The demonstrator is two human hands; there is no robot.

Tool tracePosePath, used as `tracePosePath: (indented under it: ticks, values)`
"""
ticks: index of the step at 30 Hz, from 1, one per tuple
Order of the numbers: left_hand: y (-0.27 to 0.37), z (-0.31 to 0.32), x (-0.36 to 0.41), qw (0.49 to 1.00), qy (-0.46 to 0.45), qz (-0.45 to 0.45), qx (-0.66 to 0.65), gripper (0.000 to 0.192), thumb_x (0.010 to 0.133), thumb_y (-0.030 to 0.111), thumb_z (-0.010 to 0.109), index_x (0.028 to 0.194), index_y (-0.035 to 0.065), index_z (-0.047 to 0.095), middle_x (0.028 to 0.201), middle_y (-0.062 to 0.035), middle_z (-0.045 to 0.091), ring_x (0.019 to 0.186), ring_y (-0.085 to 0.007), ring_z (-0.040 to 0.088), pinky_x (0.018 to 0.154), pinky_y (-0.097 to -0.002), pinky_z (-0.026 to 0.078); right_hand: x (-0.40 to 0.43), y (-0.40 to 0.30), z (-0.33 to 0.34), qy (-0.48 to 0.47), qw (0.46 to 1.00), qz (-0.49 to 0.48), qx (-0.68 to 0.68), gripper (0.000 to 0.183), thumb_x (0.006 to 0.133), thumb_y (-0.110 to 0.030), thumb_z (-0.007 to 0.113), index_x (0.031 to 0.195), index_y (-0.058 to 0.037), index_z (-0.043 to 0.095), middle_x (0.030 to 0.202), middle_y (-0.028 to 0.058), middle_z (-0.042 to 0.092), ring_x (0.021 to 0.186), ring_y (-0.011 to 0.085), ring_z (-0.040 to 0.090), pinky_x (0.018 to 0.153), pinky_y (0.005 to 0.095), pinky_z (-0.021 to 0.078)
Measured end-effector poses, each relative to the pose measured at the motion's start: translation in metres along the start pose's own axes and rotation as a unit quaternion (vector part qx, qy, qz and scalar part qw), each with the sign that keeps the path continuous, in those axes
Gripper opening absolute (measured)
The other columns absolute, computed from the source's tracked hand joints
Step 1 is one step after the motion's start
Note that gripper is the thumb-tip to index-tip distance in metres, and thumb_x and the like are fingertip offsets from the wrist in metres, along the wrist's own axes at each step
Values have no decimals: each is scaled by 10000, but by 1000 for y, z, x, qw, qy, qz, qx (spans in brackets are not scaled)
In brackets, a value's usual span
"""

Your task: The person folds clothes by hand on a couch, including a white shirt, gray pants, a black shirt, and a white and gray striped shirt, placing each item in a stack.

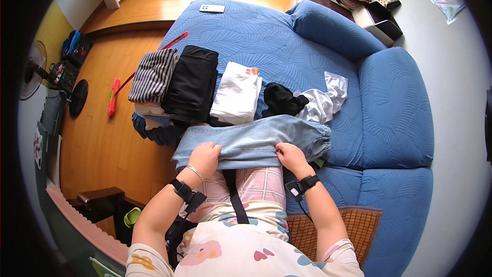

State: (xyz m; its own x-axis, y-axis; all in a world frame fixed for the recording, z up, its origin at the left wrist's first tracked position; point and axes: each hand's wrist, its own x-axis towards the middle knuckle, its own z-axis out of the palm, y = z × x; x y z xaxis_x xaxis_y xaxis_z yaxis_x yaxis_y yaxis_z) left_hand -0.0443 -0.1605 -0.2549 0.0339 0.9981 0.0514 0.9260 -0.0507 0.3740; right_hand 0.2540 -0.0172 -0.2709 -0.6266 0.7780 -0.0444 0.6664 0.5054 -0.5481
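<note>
A pair of light-blue jeans [250, 138], laid lengthwise into a long strip, spans my lap and the sofa edge. My left hand [205, 157] grips the near edge towards the left, and my right hand [290, 157] pinches the same edge farther right. The gathered cuff lies at the right end. Just beyond the jeans stand stacks of folded clothes: a striped garment [153, 75] on top at the left, black folded garments [192, 82] beside it, and white ones [236, 94] to their right. A crumpled black garment [282, 100] and a crumpled white garment [323, 100] lie farther right.
The blue quilted sofa [265, 30] has back cushions [396, 111] on the right. A phone [212, 8] lies at its far end. A woven mat [346, 231] is beside me. On the left floor are a red-handled tool [113, 98] and a standing fan [77, 98].
</note>
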Motion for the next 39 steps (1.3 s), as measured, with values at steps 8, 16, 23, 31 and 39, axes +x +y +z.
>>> tracePosePath:
  ticks: [8, 16, 23, 31, 39]
  values:
    - [8, -30, -4, 997, 31, 47, -49, 91, 741, 67, 596, 821, 87, 556, 794, -114, 539, 766, -338, 567, 664, -448, 480, -16, -18, -20, 188, 982, -26, 11, 79, 758, -64, 579, 813, -58, 521, 800, 143, 563, 773, 364, 592, 647, 452, 487]
    - [-15, -21, -46, 1000, 1, 4, 18, 103, 752, 92, 600, 825, 84, 527, 798, -111, 543, 753, -326, 573, 661, -445, 477, -58, -15, -1, 0, 998, -19, -52, 171, 756, -84, 602, 916, -76, 543, 940, 123, 563, 857, 349, 595, 714, 447, 510]
    - [-46, -38, -91, 979, 38, -177, -89, 186, 848, 234, 631, 850, 70, 544, 810, -124, 569, 773, -336, 603, 683, -440, 493, -21, -82, -6, -47, 986, -157, -29, 293, 734, -132, 696, 1004, -62, 605, 1016, 124, 599, 953, 332, 579, 819, 421, 487]
    - [-105, 13, -131, 900, 61, -341, -264, 244, 879, 157, 577, 1072, 8, 591, 1038, -196, 638, 932, -348, 625, 841, -397, 506, 38, -176, 57, -97, 968, -231, 11, 242, 786, -153, 668, 1011, -79, 621, 943, 118, 630, 880, 336, 607, 754, 414, 506]
    - [-129, 38, -116, 702, -2, -392, -595, 405, 861, 107, 585, 1252, 8, 541, 1047, -85, 651, 748, -146, 605, 692, -275, 500, 41, -190, 80, -179, 969, -153, -69, 75, 810, -81, 540, 878, -50, 535, 871, 153, 584, 820, 389, 596, 686, 479, 496]
